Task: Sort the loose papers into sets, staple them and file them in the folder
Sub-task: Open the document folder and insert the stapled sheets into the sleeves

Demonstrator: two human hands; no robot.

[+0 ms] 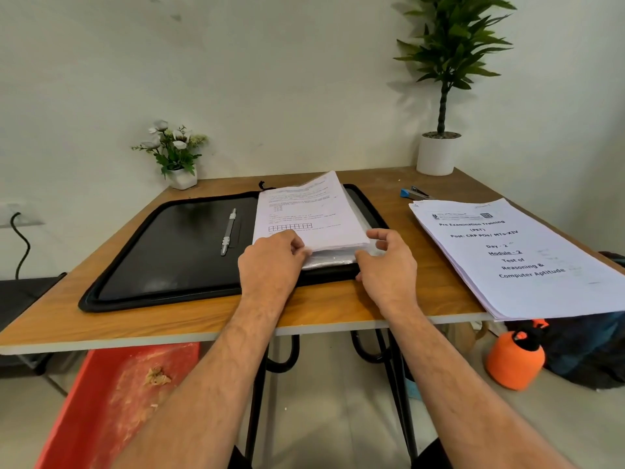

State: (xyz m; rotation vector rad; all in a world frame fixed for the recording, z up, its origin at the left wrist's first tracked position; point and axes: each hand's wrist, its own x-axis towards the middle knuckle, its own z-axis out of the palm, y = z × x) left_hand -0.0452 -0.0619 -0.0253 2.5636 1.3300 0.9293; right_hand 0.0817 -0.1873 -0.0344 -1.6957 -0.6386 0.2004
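A set of papers [313, 211] lies in the right half of an open black folder [162, 252], which sits along the desk's [169, 319] front edge, left of centre. The left hand [270, 262] rests on the near left corner of the set, its fingers curled over the sheets' front edge. The right hand [385, 265] is at the near right corner, thumb touching the edge of the set and fingers loosely bent above it, gripping nothing. A metal clip bar [229, 231] runs down the folder's left half. On the desk's right side a second stack of papers [514, 255] overhangs the front edge. A blue stapler [414, 192] lies just behind that stack. A small flower pot [176, 154] stands at the back left corner and a tall potted plant [439, 137] at the back right.
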